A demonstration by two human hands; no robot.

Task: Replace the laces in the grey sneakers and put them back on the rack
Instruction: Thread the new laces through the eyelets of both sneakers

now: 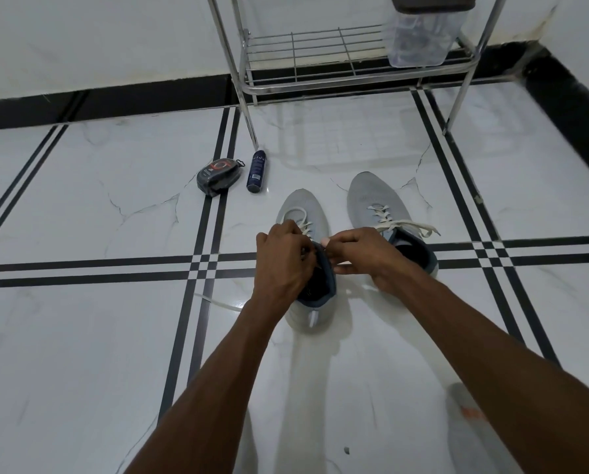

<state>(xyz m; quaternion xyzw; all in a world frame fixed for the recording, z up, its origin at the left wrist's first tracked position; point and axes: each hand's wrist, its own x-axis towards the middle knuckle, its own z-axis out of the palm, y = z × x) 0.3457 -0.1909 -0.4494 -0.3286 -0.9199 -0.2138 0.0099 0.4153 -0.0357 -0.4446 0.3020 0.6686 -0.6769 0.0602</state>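
Down on the white tiled floor [81, 336], both hands work over the left grey sneaker [308, 313], which stands just below the middle of the view with its toe toward twelve o'clock. Left hand [281, 261] sits at the shoe's nine o'clock edge, its fingers [294, 230] curled in at the upper eyelets; they seem to pinch the white lace [301, 217], though the exact contact is hidden behind the knuckles. Right hand [364, 254] is at the shoe's three o'clock side, thumb and forefinger pinching a lace end over the dark collar. A loose length of lace [217, 302] trails out on the floor at eight o'clock of the shoe.

Beside it, at two o'clock, the right grey sneaker [375, 200] stands already laced, its bow [409, 227] lying across the tongue. Toward eleven o'clock lie a dark shoe-polish sponge case [219, 181] and a blue spray can [256, 171], near each other. At twelve o'clock, against the wall, stands the metal rack [320, 56], a clear plastic container [423, 35] with a dark lid on its lower shelf.
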